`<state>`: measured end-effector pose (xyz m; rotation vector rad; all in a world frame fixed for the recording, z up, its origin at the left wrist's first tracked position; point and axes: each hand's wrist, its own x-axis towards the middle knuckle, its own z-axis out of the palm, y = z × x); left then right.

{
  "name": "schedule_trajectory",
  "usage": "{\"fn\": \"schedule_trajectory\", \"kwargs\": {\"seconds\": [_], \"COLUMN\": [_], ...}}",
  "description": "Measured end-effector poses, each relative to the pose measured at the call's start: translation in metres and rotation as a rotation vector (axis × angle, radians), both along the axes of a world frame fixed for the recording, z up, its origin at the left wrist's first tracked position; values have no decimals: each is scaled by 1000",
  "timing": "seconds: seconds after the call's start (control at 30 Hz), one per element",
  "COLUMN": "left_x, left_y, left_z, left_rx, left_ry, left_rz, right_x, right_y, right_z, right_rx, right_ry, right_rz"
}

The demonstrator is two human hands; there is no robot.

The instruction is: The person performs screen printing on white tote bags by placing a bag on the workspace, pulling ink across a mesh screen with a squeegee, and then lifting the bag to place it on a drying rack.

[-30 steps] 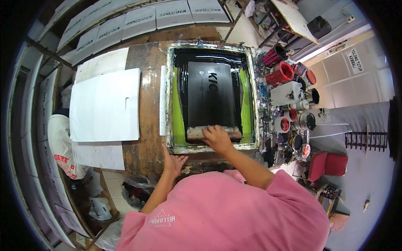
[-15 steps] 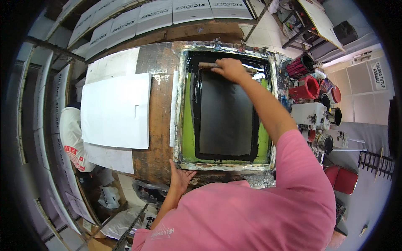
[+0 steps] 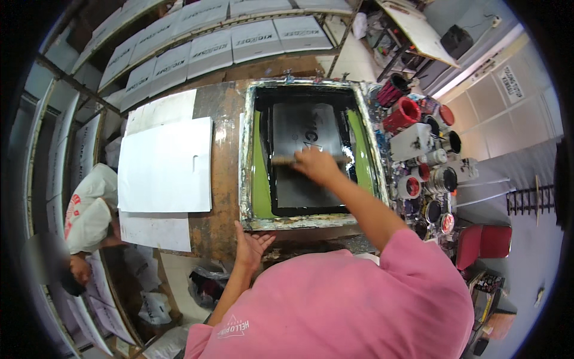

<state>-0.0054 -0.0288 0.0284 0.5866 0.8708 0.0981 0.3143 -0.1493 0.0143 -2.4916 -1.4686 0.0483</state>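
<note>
The person's bare right hand (image 3: 317,164) gripped a long brown squeegee bar (image 3: 281,160) across the black-inked mesh (image 3: 299,192) of a rectangular, paint-crusted frame (image 3: 299,224), while the open bare left hand (image 3: 252,247) was at its near left corner. Flat white rectangular sheets (image 3: 164,166) lay leftward on the stained brown wooden table (image 3: 220,161); paint-smeared round cans (image 3: 442,179) stood rightward

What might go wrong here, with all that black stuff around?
The right hand holds a bar amid wet-looking black ink; smears might reach the white sheets.
The left hand is only at the frame's near-left corner, so the frame might shift.
Open cans crowd the frame's right side; a careless swing might knock one over.
</note>
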Motion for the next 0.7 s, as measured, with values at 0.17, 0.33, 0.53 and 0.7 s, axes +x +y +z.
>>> {"fn": "schedule_trajectory", "kwargs": {"seconds": [0.17,0.33,0.53,0.7], "left_x": [0,23,91,69], "left_y": [5,27,53,28], "left_z": [34,111,72,-63], "left_rx": [39,143,1315,1913], "left_ry": [-210,-597,-390,533], "left_rz": [-100,-104,-442,-865], "right_x": [-106,-95,-46,-27], "right_y": [-59,-47,-7,4], "right_z": [102,200,252,264], "right_rx": [-76,92,411,448], "right_ry": [136,-293,-484,-489], "right_rz": [-49,-57,-169,-160]}}
